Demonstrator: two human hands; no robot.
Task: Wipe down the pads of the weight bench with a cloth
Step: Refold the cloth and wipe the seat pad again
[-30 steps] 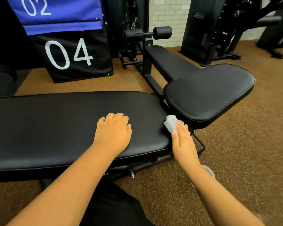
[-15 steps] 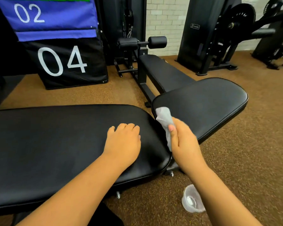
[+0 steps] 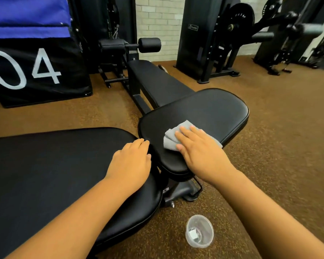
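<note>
Pressing a crumpled grey cloth [image 3: 173, 136] flat-fingered onto the black padded seat pad [image 3: 209, 113] at right, right hand [image 3: 200, 152] wipes, gripping nothing; left hand [image 3: 132, 163], fingers relaxed, rests on the long black back pad [image 3: 54, 174] near left, likely bracing.

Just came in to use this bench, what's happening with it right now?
A person is wiping it down. Their right hand presses a grey cloth flat on the seat pad, near its inner end. Their left hand rests on the end of the long back pad, holding nothing. A clear plastic cup stands on the floor beside the bench. Most of the seat pad lies beyond the cloth.
</note>
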